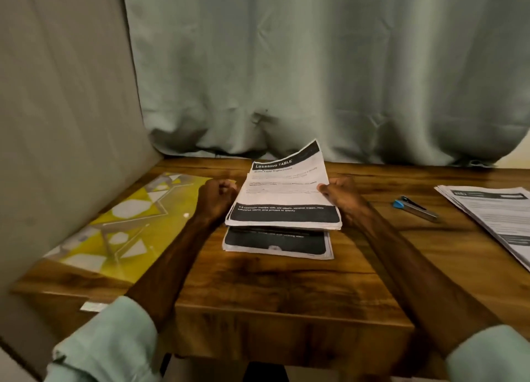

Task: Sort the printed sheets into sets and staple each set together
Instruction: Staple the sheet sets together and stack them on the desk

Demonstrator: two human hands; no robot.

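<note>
Head view: a wooden surface (258, 289) stood against a pale green curtain (315, 66), with a grey panel (71, 109) closing off the left side. A yellow patterned folder (123, 232) lay flat at far left. At right lay a stapler (415, 206) with a blue end, and beyond it a fanned pile (499, 218) of printed sheets ran off the frame's right edge.

Bare wood lay open between the centre and the near edge, and between the stapler and the centre.

In the middle, a stack (284, 198) of printed sheets sat over lower sheets (275, 244) that poked out towards the person. The top sheet's far right corner curled upward.

The right hand (341, 199) gripped the stack's right edge, thumb on top. The left hand (216, 201) sat curled at the stack's left edge; whether it held paper could not be told. Both forearms reached forward, sleeves pushed up.
</note>
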